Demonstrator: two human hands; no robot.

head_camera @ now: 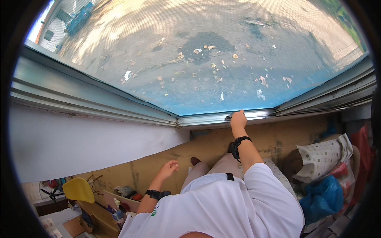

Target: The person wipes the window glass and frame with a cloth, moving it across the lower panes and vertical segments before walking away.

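My right hand is closed around a dark, crumpled cloth and presses it on the metal bottom track of the window frame. Only a small part of the cloth shows at the hand's left side. A mesh window screen rises just beyond the hand, with paved ground and dry leaves visible through it. My left hand hangs over the tiled floor, fingers loosely bent and touching nothing. Each wrist wears a black strap with a small device.
A white wall flanks the window on the left. At lower left stand a yellow chair and a fan. To the right lie a patterned cushion and a blue plastic bag.
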